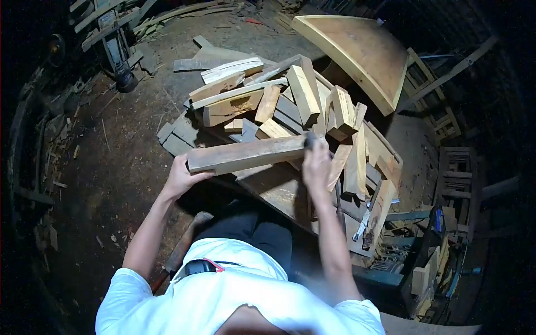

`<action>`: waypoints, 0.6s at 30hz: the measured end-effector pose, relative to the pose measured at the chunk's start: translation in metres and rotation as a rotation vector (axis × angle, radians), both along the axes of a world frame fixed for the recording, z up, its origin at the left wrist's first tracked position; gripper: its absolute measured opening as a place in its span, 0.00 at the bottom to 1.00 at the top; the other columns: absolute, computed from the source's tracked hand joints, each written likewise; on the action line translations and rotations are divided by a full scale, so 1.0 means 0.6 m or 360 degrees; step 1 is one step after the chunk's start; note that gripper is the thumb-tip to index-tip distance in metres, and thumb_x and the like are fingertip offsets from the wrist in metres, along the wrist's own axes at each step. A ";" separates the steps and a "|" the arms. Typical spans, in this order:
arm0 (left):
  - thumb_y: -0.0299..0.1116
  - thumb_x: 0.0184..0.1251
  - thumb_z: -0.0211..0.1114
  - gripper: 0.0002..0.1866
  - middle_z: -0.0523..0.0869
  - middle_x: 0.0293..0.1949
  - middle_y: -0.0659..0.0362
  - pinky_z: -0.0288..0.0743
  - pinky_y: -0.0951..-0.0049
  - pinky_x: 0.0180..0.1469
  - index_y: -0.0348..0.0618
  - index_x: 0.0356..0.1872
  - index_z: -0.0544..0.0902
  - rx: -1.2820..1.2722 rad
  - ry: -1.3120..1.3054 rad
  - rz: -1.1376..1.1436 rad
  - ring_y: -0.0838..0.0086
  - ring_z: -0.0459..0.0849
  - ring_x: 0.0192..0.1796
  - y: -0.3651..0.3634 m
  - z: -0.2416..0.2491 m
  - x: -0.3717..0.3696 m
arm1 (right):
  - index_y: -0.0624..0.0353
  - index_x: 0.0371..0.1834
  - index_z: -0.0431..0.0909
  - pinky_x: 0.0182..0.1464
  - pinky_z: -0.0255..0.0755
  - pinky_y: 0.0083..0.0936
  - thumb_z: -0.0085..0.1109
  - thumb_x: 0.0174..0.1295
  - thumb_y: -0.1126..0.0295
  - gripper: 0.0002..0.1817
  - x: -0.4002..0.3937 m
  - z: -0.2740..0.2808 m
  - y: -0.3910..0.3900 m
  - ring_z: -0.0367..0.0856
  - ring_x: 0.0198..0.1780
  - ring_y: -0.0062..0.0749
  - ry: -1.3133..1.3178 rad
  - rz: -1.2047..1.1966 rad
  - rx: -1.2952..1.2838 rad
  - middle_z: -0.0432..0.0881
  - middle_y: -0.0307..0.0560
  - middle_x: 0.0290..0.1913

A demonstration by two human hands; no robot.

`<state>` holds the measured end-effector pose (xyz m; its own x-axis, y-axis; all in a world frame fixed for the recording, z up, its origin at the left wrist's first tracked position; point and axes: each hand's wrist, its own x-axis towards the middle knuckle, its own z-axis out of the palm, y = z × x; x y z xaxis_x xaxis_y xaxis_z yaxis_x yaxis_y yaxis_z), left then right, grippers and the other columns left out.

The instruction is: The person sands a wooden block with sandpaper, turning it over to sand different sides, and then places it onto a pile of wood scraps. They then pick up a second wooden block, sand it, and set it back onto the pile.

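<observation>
A long, squared piece of timber [251, 156] lies slantwise in front of me, above the near edge of the workbench. Its left end rests in my left hand [184, 177], with the fingers wrapped beneath it. At the other end, my right hand [317, 167] is closed and smeared by motion. A small dark object [310, 140] shows at its fingers, against the timber's right end; its kind is not clear. Cut wood blocks [303, 95] are piled just beyond both hands.
A large wooden panel with a raised frame [357, 56] leans behind the pile. A metal tool [362, 224] lies on the bench's right side. Wood scraps litter the dirt floor [106, 162] to the left. A slatted wooden frame [458, 190] stands at right.
</observation>
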<state>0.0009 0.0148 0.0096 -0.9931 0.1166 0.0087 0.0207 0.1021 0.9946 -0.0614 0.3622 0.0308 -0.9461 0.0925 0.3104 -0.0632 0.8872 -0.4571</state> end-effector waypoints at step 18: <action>0.27 0.47 0.78 0.26 0.88 0.46 0.57 0.74 0.71 0.59 0.33 0.50 0.82 0.0023 -0.0087 -0.0014 0.75 0.83 0.50 0.001 0.009 -0.004 | 0.67 0.56 0.74 0.69 0.66 0.44 0.50 0.52 0.84 0.24 0.089 0.033 -0.149 0.78 0.60 0.52 0.0395 0.0966 0.0107 0.80 0.59 0.55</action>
<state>-0.0015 0.0156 0.0153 -0.9911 0.1258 -0.0435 -0.0326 0.0877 0.9956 -0.0078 0.2726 0.0507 -0.7237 -0.4619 0.5128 -0.6576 0.6869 -0.3094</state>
